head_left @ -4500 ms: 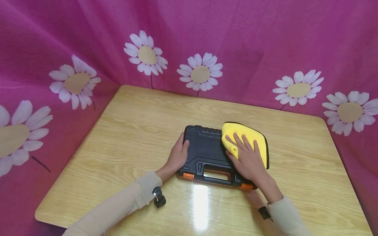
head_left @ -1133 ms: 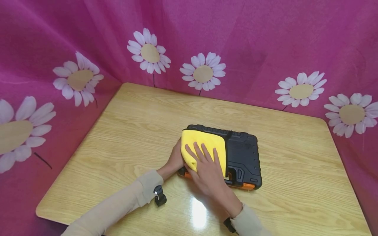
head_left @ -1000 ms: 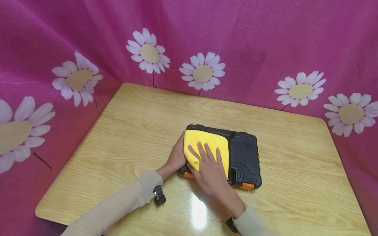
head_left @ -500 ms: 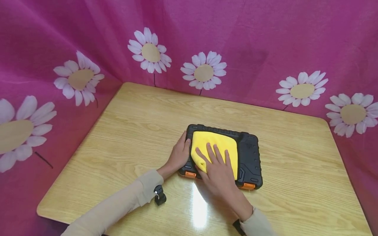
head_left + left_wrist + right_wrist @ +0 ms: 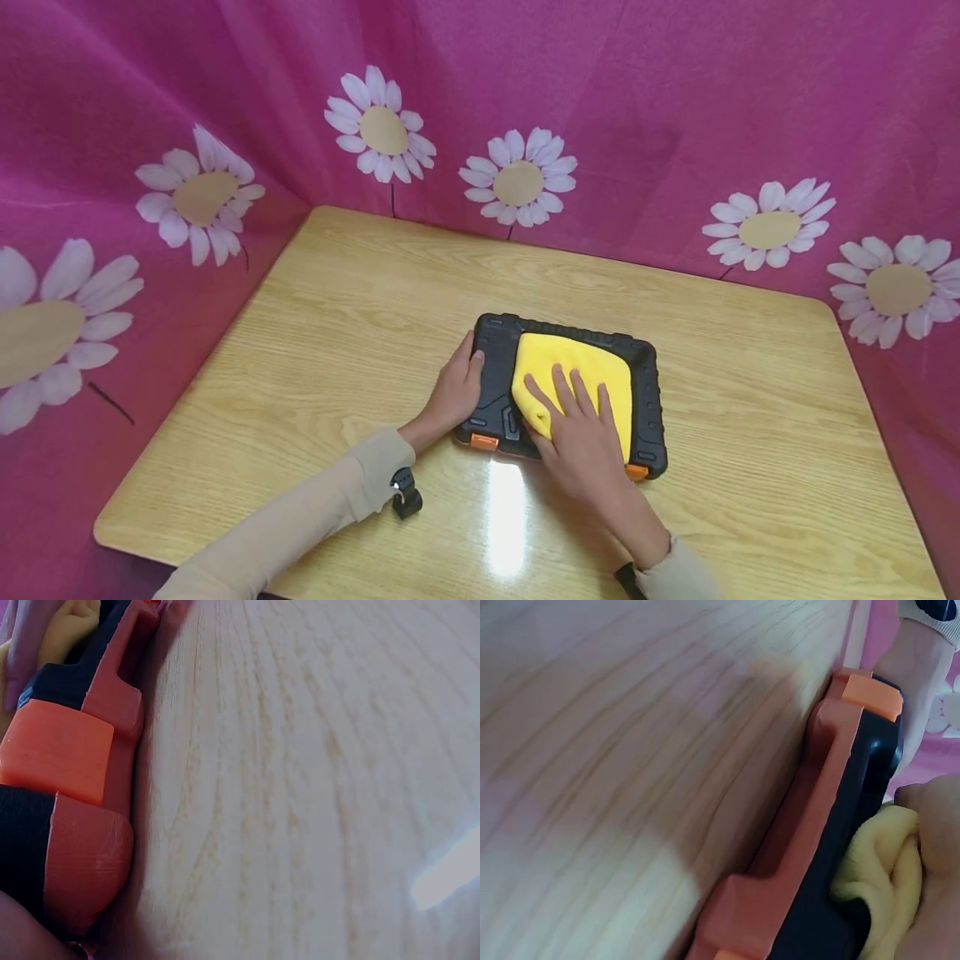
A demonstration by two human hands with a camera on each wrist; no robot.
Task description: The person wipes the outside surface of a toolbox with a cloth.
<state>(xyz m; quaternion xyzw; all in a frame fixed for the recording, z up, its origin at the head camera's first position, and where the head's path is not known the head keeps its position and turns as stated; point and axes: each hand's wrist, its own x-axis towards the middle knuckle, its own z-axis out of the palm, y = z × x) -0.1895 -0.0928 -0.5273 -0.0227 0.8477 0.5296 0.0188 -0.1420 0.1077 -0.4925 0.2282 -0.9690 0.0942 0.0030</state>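
Observation:
A black tool case (image 5: 497, 360) with orange latches lies flat on the wooden table. My left hand (image 5: 453, 387) holds its left edge, thumb on the lid and the other fingers down the side, partly hidden. On the lid, right of the middle, sits a folded yellow cloth (image 5: 577, 352) with dark edging. My right hand (image 5: 583, 446) presses it down with straight, spread fingers, covering most of the case's handle. The left wrist view shows an orange latch (image 5: 56, 750) and the case's reddish lower half. In the right wrist view the cloth (image 5: 885, 855) bunches by the thumb.
The wooden table (image 5: 360, 308) has rounded corners and extends around the case on all sides. A pink curtain (image 5: 615, 125) printed with white daisies hangs behind it and at both sides. A bright reflection lies on the tabletop in front of the case.
Over the last second my right hand has slid the cloth rightward across the lid, from its left end. Earlier it lay over the right end. My left hand keeps its hold on the tool case.

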